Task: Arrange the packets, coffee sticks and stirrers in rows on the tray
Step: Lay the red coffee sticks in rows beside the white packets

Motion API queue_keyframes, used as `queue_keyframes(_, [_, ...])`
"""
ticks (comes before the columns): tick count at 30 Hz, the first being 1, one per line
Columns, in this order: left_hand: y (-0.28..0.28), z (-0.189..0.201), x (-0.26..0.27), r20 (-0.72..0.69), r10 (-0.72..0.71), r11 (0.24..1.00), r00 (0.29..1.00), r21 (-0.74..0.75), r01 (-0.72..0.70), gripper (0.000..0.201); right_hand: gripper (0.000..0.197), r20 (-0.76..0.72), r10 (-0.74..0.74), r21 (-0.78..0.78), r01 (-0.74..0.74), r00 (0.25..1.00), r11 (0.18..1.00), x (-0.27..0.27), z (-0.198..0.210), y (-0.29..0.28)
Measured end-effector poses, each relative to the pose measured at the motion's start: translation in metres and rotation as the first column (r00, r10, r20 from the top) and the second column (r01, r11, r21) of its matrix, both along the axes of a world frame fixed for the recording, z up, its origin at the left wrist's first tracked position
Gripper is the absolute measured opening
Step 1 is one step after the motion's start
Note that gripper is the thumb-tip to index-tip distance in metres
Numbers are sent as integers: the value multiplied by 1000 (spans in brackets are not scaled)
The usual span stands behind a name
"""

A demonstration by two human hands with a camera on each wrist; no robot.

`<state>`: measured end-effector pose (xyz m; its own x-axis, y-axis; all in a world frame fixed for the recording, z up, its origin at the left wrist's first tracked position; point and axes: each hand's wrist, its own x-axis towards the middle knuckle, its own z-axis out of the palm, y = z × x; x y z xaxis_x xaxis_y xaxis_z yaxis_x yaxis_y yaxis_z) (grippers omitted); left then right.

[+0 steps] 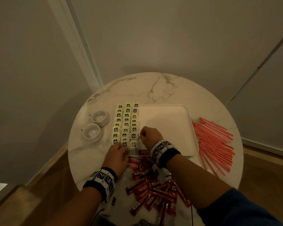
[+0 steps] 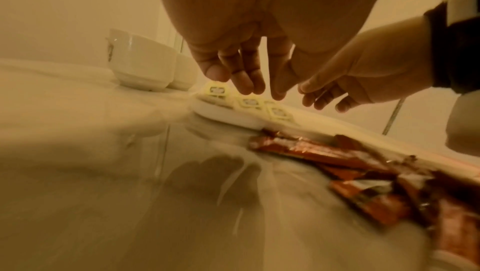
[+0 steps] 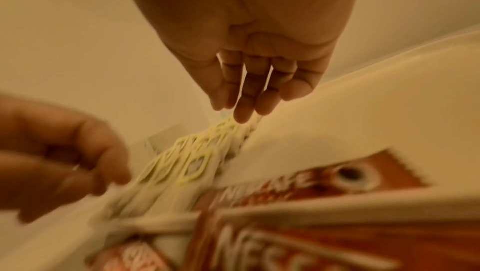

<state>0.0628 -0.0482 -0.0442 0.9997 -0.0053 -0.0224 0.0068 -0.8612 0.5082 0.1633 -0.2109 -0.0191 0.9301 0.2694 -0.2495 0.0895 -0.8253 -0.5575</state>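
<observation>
A white tray (image 1: 167, 124) lies mid-table; its left part holds three columns of yellow-white packets (image 1: 126, 124). My left hand (image 1: 124, 150) is at the tray's near-left corner, its straight fingertips (image 2: 246, 86) touching the nearest packets (image 2: 249, 103). My right hand (image 1: 145, 134) hovers just right of the third column, fingers straight and together (image 3: 241, 109), tips on the packets (image 3: 187, 164). A red coffee stick (image 1: 145, 152) lies on the tray's near edge. More coffee sticks (image 1: 153, 191) lie heaped in front. Red stirrers (image 1: 214, 144) are spread right of the tray.
Two white cups (image 1: 99, 117) (image 1: 91, 132) stand left of the tray on the round marble table (image 1: 162, 88). The tray's right part is bare. Walls close in behind the table, and wooden floor shows around it.
</observation>
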Motion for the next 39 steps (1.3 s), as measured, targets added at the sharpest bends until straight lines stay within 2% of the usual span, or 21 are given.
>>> queue_keyframes(3, [-3, 3, -7, -11, -149, 988, 989, -28, 149, 17, 16, -14, -51, 65, 52, 999, 997, -2, 3, -30])
queue_keyframes(6, [-8, -5, -14, -51, -330, 942, 943, 44, 332, 28, 18, -52, -50, 72, 54, 997, 996, -12, 5, -62])
queue_keyframes(11, [-12, -13, -21, -82, -395, 899, 915, 170, 403, 40, 16, -56, -107, 95, 112, 993, 989, -43, 8, -99])
queue_keyframes(17, [-17, -7, -28, -44, -407, 863, 912, 309, 400, 31, 11, -90, -133, 146, 145, 987, 979, -78, 6, -115])
queue_keyframes(21, [-16, -5, -32, -76, -360, 893, 930, 260, 367, 21, 11, -90, -123, 164, 136, 988, 977, -93, 7, -111])
queue_keyframes(27, [-22, 2, -35, -161, -320, 919, 933, 188, 348, 25, 11, -167, -64, 220, 101, 984, 970, -105, 10, -86])
queue_keyframes(30, [-24, 8, -36, -227, -297, 925, 928, 171, 338, 9, 12, -242, -28, 245, 89, 970, 965, -107, 12, -73])
queue_keyframes(32, [-23, 11, -36, -236, -284, 936, 929, 140, 322, 9, 15, -272, -10, 244, 79, 962, 967, -108, 12, -65])
queue_keyframes(36, [-32, 25, -34, -120, -306, 949, 945, 47, 313, 8, 23, -309, -9, 319, 112, 951, 941, -107, 18, -53])
queue_keyframes(39, [-41, 39, -29, -25, -349, 937, 937, 25, 350, 10, 15, -386, 24, 446, 164, 922, 880, -102, 23, -54])
